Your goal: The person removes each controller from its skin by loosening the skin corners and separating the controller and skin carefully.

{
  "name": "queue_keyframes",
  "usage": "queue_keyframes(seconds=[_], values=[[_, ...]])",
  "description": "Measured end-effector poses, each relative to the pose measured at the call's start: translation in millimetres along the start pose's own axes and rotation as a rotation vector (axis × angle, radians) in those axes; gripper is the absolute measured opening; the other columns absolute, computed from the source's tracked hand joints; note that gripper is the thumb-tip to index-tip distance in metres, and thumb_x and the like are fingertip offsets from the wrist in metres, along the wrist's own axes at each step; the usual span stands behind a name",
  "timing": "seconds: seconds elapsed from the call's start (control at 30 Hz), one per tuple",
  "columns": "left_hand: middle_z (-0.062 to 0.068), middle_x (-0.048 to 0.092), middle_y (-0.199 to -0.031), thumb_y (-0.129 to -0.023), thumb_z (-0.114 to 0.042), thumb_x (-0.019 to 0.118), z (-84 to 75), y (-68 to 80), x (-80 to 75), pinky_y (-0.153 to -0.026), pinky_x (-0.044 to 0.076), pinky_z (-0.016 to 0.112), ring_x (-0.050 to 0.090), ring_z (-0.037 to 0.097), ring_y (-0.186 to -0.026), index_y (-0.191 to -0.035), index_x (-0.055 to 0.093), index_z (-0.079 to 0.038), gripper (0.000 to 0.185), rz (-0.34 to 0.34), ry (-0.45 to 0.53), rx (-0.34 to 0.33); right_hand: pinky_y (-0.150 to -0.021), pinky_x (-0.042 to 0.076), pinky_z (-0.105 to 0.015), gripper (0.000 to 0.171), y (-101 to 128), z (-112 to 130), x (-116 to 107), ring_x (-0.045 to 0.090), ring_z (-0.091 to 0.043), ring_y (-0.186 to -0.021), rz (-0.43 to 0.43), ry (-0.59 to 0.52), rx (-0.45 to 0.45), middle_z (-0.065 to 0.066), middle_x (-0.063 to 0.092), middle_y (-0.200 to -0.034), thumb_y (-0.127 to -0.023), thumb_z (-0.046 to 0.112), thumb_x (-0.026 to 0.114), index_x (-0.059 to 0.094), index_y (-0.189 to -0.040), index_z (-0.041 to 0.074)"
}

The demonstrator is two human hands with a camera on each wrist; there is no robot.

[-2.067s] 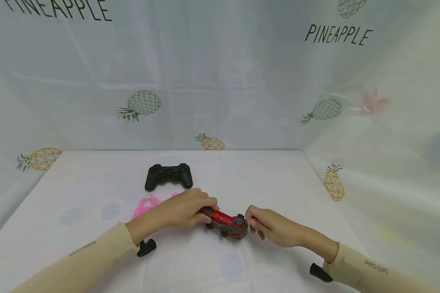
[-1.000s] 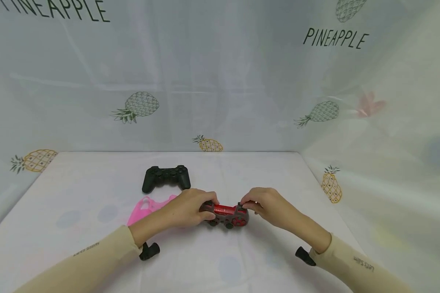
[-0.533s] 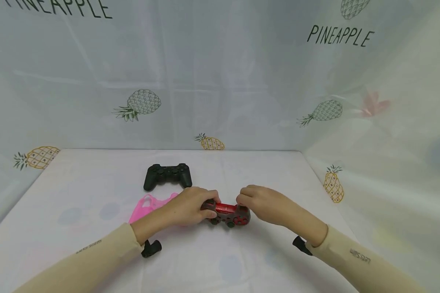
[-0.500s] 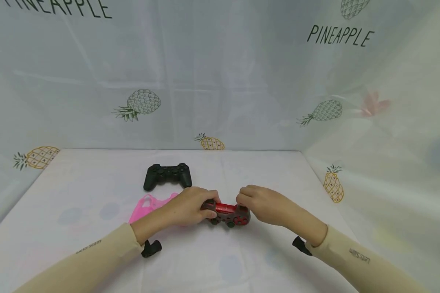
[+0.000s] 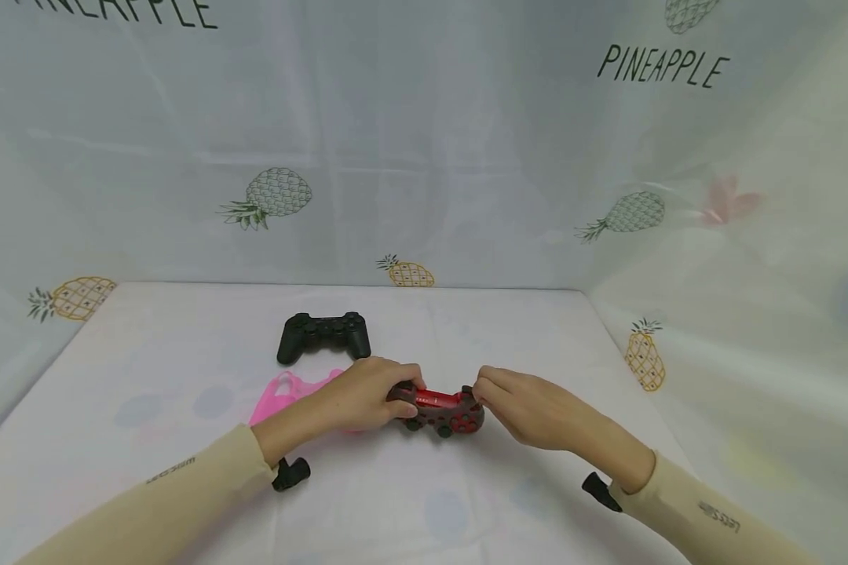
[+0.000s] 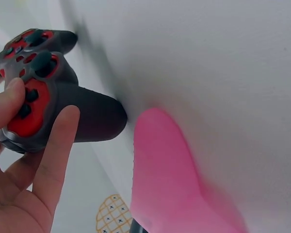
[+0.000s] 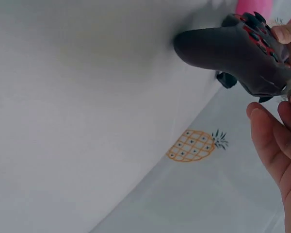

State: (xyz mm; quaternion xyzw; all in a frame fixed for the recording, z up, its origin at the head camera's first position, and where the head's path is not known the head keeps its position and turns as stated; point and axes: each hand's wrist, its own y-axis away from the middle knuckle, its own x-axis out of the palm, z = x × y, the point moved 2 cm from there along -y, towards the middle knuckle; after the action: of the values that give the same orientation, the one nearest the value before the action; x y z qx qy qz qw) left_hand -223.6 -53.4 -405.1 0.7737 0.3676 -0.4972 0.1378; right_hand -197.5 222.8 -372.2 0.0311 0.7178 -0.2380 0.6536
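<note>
The right hand [image 5: 530, 408] is now drawn slightly toward the right edge of the surface [image 5: 367, 502], the grey sleeve [image 5: 434, 412] apparently pinched in its fingers [image 7: 262, 128], while the red gamepad [image 5: 436, 399] is gripped by the left hand [image 5: 360, 396] midway between the side edges, so that corner is seemingly being worked.

A white desk [image 5: 523, 333], its covering faintly spotted with pale dots [image 5: 213, 402] and lightly creased, carries the things. A black gamepad [image 5: 323, 327] lies toward its back edge. Nearer lies a pink gamepad cover [image 5: 274, 402], partly hidden. To the right, a red-and-grey gamepad [image 5: 438, 413] sits at the surface; whether its grips touch it is unclear.
</note>
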Motion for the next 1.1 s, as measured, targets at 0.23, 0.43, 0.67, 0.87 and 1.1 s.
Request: queue_keyframes(seconds=[0.23, 0.43, 0.67, 0.87, 1.1], values=[[-0.014, 0.074, -0.095, -0.095, -0.027, 0.083, 0.2, -0.4, 0.7, -0.078, 0.049, 0.033, 0.059, 0.007, -0.082, -0.112, 0.070, -0.027, 0.021, -0.008, 0.034, -0.014, -0.070, 0.041, -0.014, 0.009, 15.4, -1.4, 8.6, 0.044, -0.004, -0.080, 0.005, -0.031, 0.017, 0.007, 0.050, -0.094, -0.104, 0.002, 0.062, 0.060, -0.103, 0.010], [-0.014, 0.075, -0.095, -0.095, -0.027, 0.083, 2.7, -0.6, 1.1, -0.080, 0.050, 0.033, 0.061, 0.006, -0.084, -0.112, 0.070, -0.027, 0.021, -0.014, 0.043, -0.018, -0.075, 0.046, -0.015, 0.006, 23.6, -3.9, 18.5, 0.050, -0.004, -0.084, -0.058, -0.044, 0.040, 0.006, 0.055, -0.097, -0.106, 0.004, 0.060, 0.062, -0.108, 0.009], [-0.015, 0.073, -0.092, -0.094, -0.026, 0.083, 0.0, -1.0, 1.4, -0.078, 0.048, 0.033, 0.059, 0.007, -0.081, -0.112, 0.071, -0.026, 0.022, -0.010, 0.052, -0.032, -0.070, 0.050, -0.019, 0.018, 21.3, -3.0, 23.5, 0.056, -0.002, -0.082, -0.076, -0.342, 0.290, 0.007, 0.063, -0.096, -0.101, -0.002, 0.067, 0.061, -0.107, 0.013], [-0.015, 0.072, -0.090, -0.093, -0.027, 0.084, -0.6, 0.8, 3.9, -0.075, 0.047, 0.032, 0.057, 0.008, -0.080, -0.109, 0.070, -0.026, 0.021, -0.042, 0.060, -0.057, -0.063, 0.055, -0.029, 0.008, 16.9, -2.4, 22.4, 0.068, -0.024, -0.075, -0.024, -0.671, 0.639, -0.004, 0.069, -0.087, -0.112, 0.023, 0.057, 0.058, -0.109, 0.015], [-0.013, 0.072, -0.090, -0.093, -0.024, 0.085, -5.1, 1.7, 7.4, -0.074, 0.048, 0.032, 0.058, 0.009, -0.081, -0.108, 0.071, -0.023, 0.021, -0.107, 0.082, -0.098, -0.057, 0.049, -0.032, 0.040, 7.2, -8.4, 22.1, 0.061, -0.025, -0.060, 0.065, -0.720, 0.867, -0.007, 0.066, -0.076, -0.112, 0.047, 0.050, 0.058, -0.094, 0.011]])
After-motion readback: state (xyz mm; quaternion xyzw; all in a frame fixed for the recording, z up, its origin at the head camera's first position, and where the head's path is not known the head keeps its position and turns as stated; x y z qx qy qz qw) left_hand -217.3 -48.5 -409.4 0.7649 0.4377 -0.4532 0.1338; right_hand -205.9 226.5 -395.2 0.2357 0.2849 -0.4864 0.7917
